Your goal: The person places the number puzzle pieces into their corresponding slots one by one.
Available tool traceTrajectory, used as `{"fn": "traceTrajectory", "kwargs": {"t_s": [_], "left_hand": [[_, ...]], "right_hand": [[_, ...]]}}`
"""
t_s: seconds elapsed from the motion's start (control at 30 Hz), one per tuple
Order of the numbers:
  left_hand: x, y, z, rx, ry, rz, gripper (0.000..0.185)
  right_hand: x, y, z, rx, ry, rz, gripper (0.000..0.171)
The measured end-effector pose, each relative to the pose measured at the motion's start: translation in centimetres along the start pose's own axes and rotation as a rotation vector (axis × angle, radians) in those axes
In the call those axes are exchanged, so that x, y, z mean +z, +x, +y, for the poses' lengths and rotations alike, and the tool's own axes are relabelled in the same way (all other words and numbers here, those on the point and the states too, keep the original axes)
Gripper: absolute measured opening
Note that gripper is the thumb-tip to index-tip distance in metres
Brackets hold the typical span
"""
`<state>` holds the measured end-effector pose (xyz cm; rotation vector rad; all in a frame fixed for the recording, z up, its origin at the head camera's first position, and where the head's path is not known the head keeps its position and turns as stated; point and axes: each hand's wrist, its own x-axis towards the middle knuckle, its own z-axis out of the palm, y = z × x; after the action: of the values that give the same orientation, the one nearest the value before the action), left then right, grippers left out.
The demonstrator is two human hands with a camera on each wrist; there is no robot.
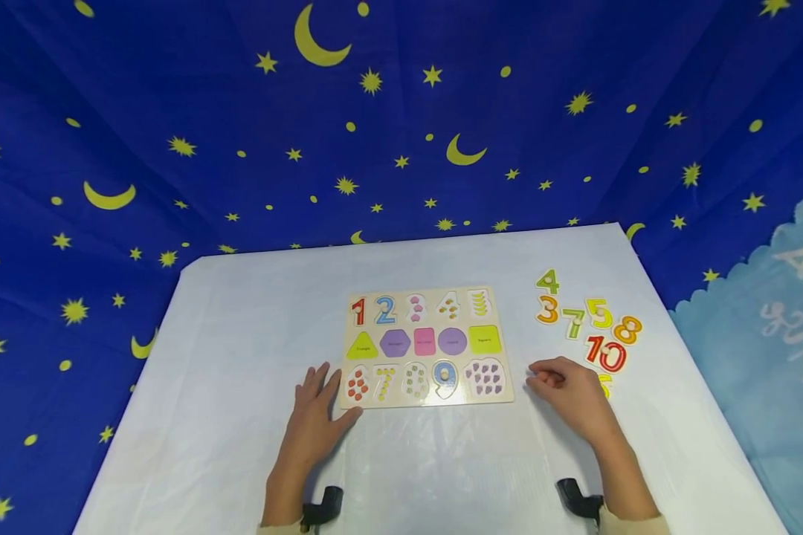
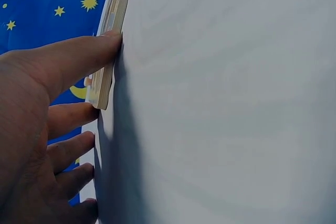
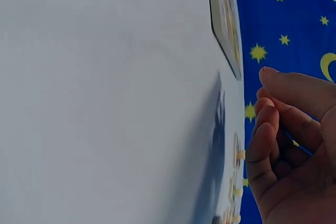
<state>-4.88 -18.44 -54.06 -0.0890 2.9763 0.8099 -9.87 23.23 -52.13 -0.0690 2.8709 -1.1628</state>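
Note:
A wooden number puzzle board (image 1: 431, 312) lies flat on the table. Number pieces 1 (image 1: 358, 311), 2 (image 1: 385, 310) and 9 (image 1: 444, 377) sit in their recesses. My left hand (image 1: 313, 420) is at the board's near left corner, fingers fairly straight. In the left wrist view, its thumb touches the front edge of the board (image 2: 105, 85) and the index fingertip is at the corner. My right hand (image 1: 572, 394), fingers loosely curled, hovers right of the board. Nothing shows between thumb and fingers of the right hand (image 3: 294, 145). A yellow piece (image 1: 604, 383) is partly hidden behind it.
Loose pieces lie right of the board: the green 4 (image 1: 547, 281), orange 3 (image 1: 546, 309), green 7 (image 1: 574, 323), yellow 5 (image 1: 599, 313), orange 8 (image 1: 627, 330) and red 10 (image 1: 614, 357). A blue star-and-moon cloth (image 1: 401, 111) hangs behind the white table (image 1: 241, 327).

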Motion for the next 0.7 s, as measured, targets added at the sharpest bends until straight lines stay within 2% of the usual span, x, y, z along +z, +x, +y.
{"fn": "traceTrajectory", "kwargs": {"t_s": [0.2, 0.43, 0.7], "left_hand": [[-0.1, -0.1, 0.1, -0.001, -0.006, -0.006, 0.080], [0.1, -0.1, 0.1, 0.031, -0.009, 0.025, 0.078], [0.1, 0.0, 0.2, 0.007, 0.002, 0.022, 0.078]], "right_hand": [[-1.0, -0.5, 0.7, -0.002, -0.013, 0.018, 0.022], [-2.2, -1.4, 2.3, 0.064, -0.046, 0.037, 0.027], [-3.7, -2.3, 3.7, 0.088, -0.033, 0.085, 0.034]]}}
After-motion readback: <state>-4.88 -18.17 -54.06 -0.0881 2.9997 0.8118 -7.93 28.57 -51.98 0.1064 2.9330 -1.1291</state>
